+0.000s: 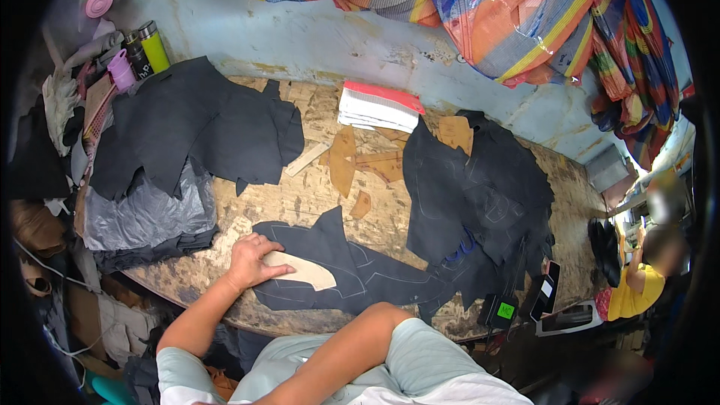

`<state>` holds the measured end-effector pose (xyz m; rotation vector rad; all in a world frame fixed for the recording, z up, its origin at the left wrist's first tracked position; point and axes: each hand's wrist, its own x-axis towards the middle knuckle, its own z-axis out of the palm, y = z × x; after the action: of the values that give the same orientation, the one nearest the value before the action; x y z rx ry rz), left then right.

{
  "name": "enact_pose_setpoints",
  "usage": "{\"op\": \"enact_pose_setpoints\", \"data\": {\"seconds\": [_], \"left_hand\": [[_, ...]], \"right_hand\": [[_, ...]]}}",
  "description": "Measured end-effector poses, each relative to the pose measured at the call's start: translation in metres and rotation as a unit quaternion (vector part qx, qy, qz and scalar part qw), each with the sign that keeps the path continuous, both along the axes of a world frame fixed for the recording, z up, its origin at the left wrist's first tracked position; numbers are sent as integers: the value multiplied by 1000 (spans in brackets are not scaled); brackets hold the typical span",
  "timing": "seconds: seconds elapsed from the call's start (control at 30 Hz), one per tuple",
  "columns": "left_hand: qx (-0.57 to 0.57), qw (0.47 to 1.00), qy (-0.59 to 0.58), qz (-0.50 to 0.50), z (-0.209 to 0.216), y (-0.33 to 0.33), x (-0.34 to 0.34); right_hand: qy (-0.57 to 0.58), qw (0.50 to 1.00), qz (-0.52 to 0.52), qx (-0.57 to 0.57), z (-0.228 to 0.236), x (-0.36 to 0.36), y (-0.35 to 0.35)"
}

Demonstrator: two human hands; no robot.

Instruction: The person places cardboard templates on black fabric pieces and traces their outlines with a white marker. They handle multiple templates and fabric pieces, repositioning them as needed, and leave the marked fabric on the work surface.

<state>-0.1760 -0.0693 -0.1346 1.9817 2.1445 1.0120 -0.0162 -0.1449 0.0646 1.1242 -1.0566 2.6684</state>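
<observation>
My left hand (253, 261) rests at the left end of a beige cardboard pattern piece (309, 271), its thumb and fingers closed about that end. The pattern lies flat on a black leather piece (360, 289), which carries pale drawn outlines and has a pointed flap at its far edge. My right arm bends at the elbow, its forearm running down and left past the lower edge, so the right hand is out of sight.
Black hides (195, 120) lie at the left and more marked ones (495, 180) at the right, with blue loops (461, 246) on them. Brown patterns (343, 163), white folded sheets (379, 109), bottles (154, 46) and a phone (545, 291) stand or lie around. A person in yellow (634, 296) is at the right.
</observation>
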Motion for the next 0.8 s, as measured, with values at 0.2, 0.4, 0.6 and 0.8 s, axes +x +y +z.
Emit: {"op": "enact_pose_setpoints", "data": {"seconds": [0.2,0.4,0.6,0.8], "left_hand": [[-82,996,2,-36,12,5,-4],[-140,989,-8,-41,19,14,-8],[-36,999,10,18,9,54,37],[-79,996,-25,29,8,92,58]], "right_hand": [[17,994,106,-36,9,19,-2],[76,993,54,-70,-13,9,4],[154,985,-71,-40,-14,2,15],[186,970,-159,0,-27,7,39]]}}
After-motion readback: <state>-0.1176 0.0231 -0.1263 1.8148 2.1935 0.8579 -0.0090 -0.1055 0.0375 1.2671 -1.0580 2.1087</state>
